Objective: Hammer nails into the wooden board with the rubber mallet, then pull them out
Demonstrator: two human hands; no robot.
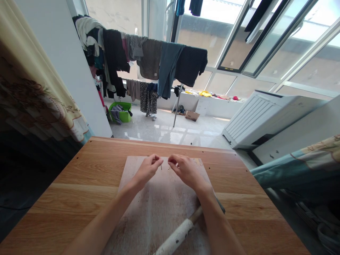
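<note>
Both my hands rest over the far part of a pale worn board [156, 205] on a wooden table [79, 191]. My left hand [148, 168] pinches a small thin nail, held upright with its tip at the board. My right hand [186, 169] has its fingers closed in a pinch beside it, on something tiny I cannot make out. A hammer with a white-wrapped handle [177, 236] lies on the board under my right forearm, its head hidden behind the arm.
Beyond the table's far edge is a glossy tiled floor with a clothes rack [148, 60] full of garments, a green laundry basket [120, 112], a cardboard box [192, 115] and a white unit [262, 117]. Curtains hang at both sides.
</note>
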